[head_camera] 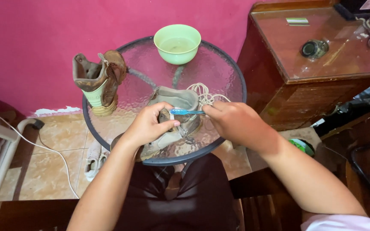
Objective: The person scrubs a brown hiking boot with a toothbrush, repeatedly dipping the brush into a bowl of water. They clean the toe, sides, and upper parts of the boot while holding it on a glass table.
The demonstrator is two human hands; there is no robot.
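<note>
My left hand (pixel 150 125) grips a worn tan boot (pixel 174 100) lying on its side on the round glass table (pixel 219 64). My right hand (pixel 236 122) holds a blue toothbrush (pixel 185 112), its head laid against the boot between my two hands. A pile of pale laces (pixel 204 94) lies just behind the boot. A second dirty boot (pixel 99 81) stands upright at the table's left edge. A light green bowl (pixel 177 42) with some liquid in it sits at the far side of the table.
A dark wooden cabinet (pixel 322 55) with a glass top stands right of the table, small objects on it. The wall behind is pink. A white shoe (pixel 93 160) and a white cable (pixel 43 147) lie on the tiled floor at left.
</note>
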